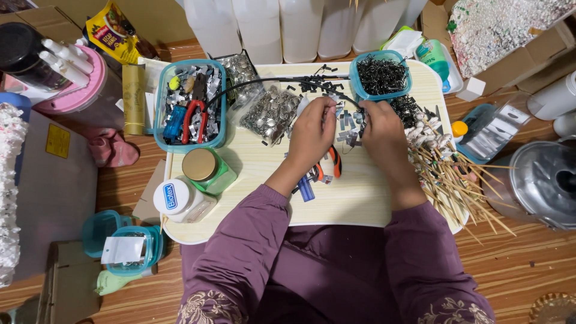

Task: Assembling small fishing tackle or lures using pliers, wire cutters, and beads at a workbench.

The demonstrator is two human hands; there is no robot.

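Head view, looking down on a pale wooden lap table. We see the left hand and the right hand meeting above the table's middle, knuckles up, fingers curled inward. Both pinch a thin black headband, whose arc runs from between the hands away to the left, over a clear bag of silver pieces. We cannot tell how tightly either hand closes, since the fingertips are hidden beneath the hands. Between the two hands lies a scatter of small grey metal clips. Just under the left hand rest orange-handled pliers. Beyond the right hand stands a teal tub of black clips; to its right lies a heap of wooden skewers. Well left of the left hand sits a teal box of tools, with a green jar and a white jar nearer the person.
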